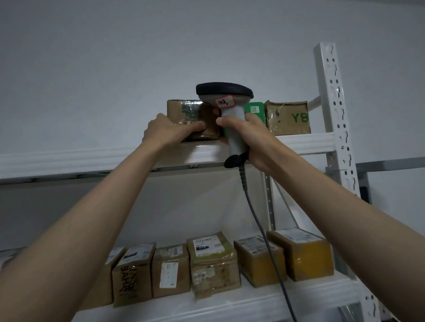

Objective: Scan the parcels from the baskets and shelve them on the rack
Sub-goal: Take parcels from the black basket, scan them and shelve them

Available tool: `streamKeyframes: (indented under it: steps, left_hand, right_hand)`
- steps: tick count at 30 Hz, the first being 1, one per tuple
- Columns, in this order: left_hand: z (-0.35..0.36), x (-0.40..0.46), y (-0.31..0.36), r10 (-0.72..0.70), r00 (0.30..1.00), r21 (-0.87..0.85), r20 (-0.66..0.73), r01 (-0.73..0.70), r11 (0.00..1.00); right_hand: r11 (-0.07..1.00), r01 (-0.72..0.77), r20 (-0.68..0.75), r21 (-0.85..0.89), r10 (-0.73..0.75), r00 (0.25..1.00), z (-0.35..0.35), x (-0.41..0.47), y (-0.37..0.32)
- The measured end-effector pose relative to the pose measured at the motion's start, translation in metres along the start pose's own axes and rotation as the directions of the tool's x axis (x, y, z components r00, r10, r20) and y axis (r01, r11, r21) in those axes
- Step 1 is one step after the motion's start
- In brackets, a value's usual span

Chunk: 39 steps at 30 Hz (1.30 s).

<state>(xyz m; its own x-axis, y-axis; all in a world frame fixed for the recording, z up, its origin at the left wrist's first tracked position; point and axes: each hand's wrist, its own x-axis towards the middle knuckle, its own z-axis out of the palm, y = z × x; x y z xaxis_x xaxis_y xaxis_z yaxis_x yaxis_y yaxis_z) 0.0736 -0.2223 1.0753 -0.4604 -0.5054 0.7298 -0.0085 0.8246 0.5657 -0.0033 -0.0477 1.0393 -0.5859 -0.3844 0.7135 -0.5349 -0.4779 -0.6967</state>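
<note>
A brown taped cardboard parcel [189, 112] stands on the top shelf [83, 159] of the white rack. My left hand [170, 129] holds it from the front, with the thumb laid along its lower face. To its right, my right hand [252, 139] grips the grey handle of a barcode scanner [225, 96]. The scanner's black head points at the shelf and carries a pink label. Its grey cable [262, 232] hangs down in front of the lower shelf.
A green parcel [254, 109] and a brown box marked "YB" [288, 118] stand to the right on the top shelf. The lower shelf [214, 306] holds a row of several labelled cardboard boxes [213, 261]. The perforated rack upright [335, 120] rises at right.
</note>
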Motion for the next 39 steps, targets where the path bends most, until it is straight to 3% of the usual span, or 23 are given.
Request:
streamKeyframes:
  steps: [8,14,19,22,24,26,28,30,32,35,39]
  left_hand:
    - [0.031,0.022,-0.009,0.033,0.995,0.287,-0.092,-0.005,0.958]
    - [0.037,0.032,-0.014,0.031,0.993,0.325,-0.11,0.007,0.946]
    - [0.037,0.027,-0.012,0.011,0.994,0.342,-0.107,0.027,0.939]
    - [0.032,0.014,-0.01,0.039,0.988,0.225,-0.149,-0.004,0.974]
    - [0.017,0.006,-0.009,0.063,0.979,0.002,-0.193,-0.064,0.998]
    - [-0.002,-0.011,-0.009,0.068,0.963,-0.199,-0.262,-0.123,0.972]
    - [-0.014,-0.037,-0.01,0.096,0.952,-0.279,-0.292,-0.181,0.943]
    - [-0.015,-0.071,-0.013,0.155,0.964,-0.298,-0.218,-0.217,0.93]
    - [-0.006,-0.109,-0.017,0.212,0.976,-0.287,-0.04,-0.214,0.934]
    - [0.02,-0.167,-0.026,0.275,0.931,-0.224,0.238,-0.223,0.949]
    - [0.075,-0.239,-0.038,0.183,0.87,-0.175,0.458,-0.114,0.978]
  right_hand:
    - [0.998,-0.032,-0.008,-0.059,0.032,0.999,-0.009,0.001,0.023]
    - [0.998,0.001,-0.022,-0.059,-0.002,1.0,-0.011,0.002,0.032]
    - [0.985,0.011,-0.02,-0.175,-0.015,1.0,-0.009,-0.008,0.028]
    - [0.982,0.006,-0.022,-0.189,-0.011,1.0,-0.008,-0.021,0.023]
    - [0.987,-0.013,-0.025,-0.16,0.009,1.0,-0.009,-0.033,0.019]
    - [0.993,-0.027,-0.023,-0.114,0.024,0.999,-0.014,-0.05,0.014]
    - [0.997,-0.032,0.004,-0.068,0.032,0.999,-0.021,-0.073,0.011]
    - [0.999,-0.053,0.047,0.007,0.052,0.998,-0.029,-0.103,0.01]
    - [0.994,-0.103,0.067,0.046,0.1,0.993,-0.04,-0.135,0.016]
    - [0.972,-0.233,0.062,0.021,0.231,0.971,-0.062,-0.182,0.031]
    - [0.915,-0.403,0.006,0.0,0.403,0.915,-0.104,-0.248,0.06]
